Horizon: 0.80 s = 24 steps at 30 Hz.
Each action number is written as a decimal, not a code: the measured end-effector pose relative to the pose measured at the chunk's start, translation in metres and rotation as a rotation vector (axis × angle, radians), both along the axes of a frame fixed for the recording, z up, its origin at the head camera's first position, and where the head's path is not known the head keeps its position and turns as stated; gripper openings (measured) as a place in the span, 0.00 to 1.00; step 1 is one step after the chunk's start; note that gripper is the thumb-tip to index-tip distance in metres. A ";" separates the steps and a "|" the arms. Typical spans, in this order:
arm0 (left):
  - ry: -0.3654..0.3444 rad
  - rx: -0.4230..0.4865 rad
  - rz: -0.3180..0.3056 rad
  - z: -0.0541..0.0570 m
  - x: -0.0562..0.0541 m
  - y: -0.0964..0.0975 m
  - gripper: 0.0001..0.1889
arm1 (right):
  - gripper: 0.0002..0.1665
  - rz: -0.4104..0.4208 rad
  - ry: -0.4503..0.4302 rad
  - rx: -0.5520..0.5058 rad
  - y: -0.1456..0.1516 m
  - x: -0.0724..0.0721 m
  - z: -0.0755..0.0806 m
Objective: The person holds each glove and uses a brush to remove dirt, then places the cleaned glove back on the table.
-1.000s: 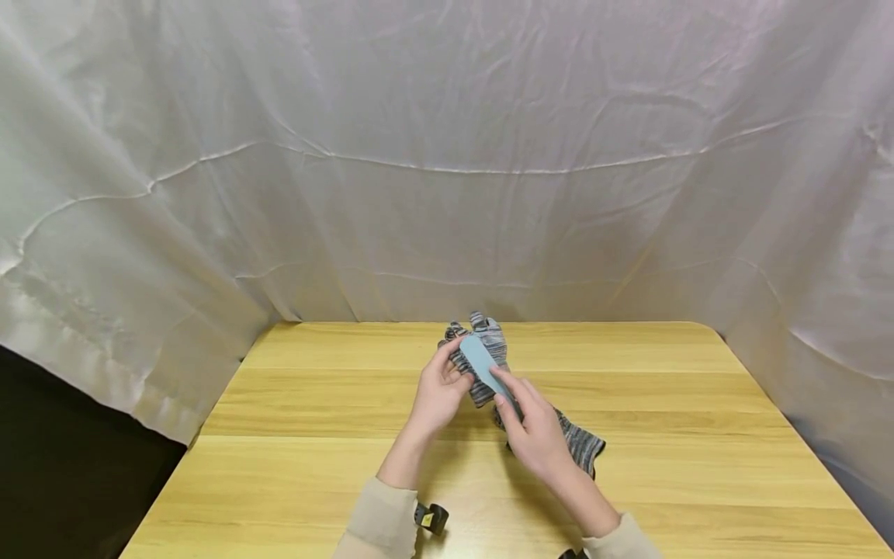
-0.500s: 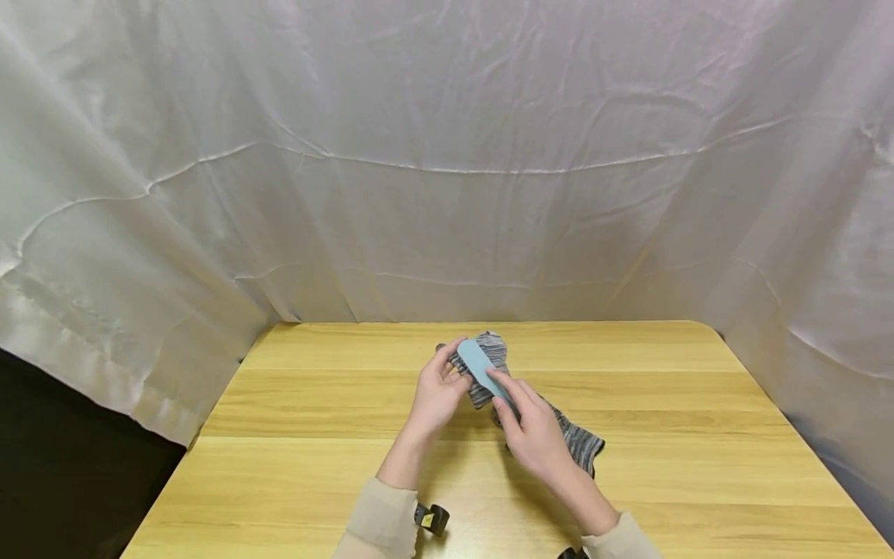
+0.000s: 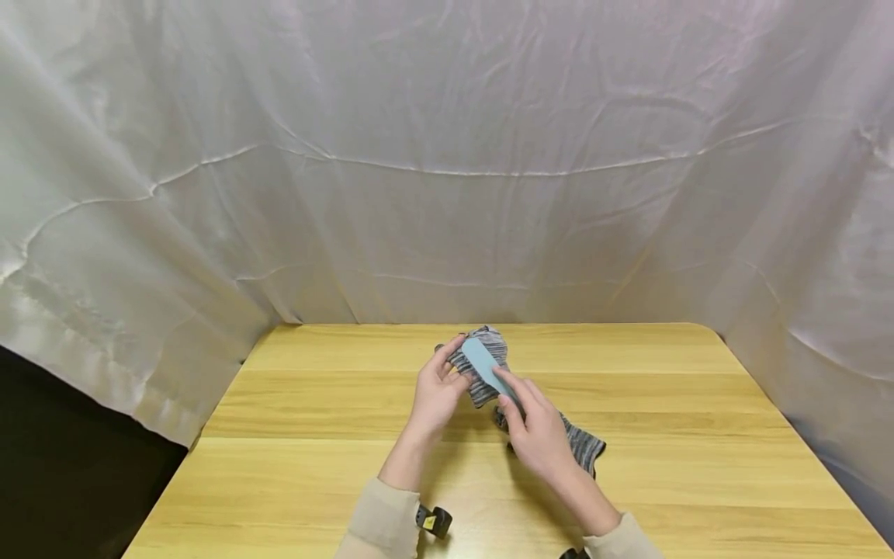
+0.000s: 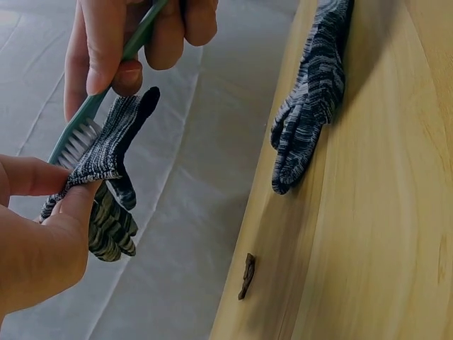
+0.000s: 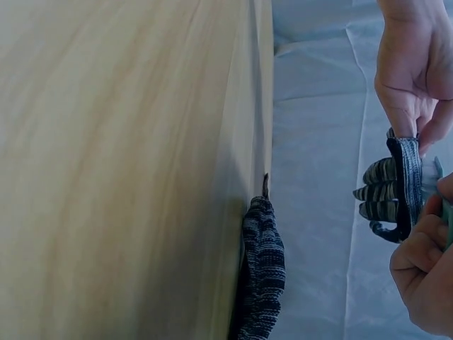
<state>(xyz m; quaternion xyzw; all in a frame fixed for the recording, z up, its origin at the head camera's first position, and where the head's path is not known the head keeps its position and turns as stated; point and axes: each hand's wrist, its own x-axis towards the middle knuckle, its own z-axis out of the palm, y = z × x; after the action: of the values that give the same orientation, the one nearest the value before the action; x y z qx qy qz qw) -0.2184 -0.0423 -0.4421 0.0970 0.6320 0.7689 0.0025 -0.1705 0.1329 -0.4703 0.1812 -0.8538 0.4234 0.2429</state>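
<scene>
Left wrist shows bristles, head doesn't; left hand pinches glove, right hand brush

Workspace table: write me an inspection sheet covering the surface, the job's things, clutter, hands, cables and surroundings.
Surface: light wood-grain table.
Job's things: blue-green brush with white bristles, turned toward a grey-and-black knit glove; a second knit glove lies on the table.
Clutter: small dark-brown scrap on the table; what it is cannot be told.
Hands: left hand pinches the first glove; right hand grips the brush. A black device shows at the left wrist.
Cables: nothing seen.
Surroundings: silvery-grey fabric drape behind and at both sides; dark area at the lower left.
</scene>
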 end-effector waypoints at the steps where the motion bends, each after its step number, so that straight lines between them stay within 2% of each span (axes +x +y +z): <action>1: 0.001 0.005 0.001 0.000 0.000 0.000 0.37 | 0.27 -0.002 0.002 -0.002 0.000 0.000 0.000; 24: -0.004 0.063 0.046 0.000 0.001 0.001 0.37 | 0.28 -0.052 0.071 -0.005 0.003 -0.004 -0.002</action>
<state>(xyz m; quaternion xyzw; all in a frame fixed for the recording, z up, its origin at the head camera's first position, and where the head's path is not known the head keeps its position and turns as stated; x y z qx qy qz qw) -0.2178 -0.0409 -0.4417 0.0811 0.6093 0.7886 -0.0170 -0.1741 0.1362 -0.4723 0.1731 -0.8481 0.4124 0.2842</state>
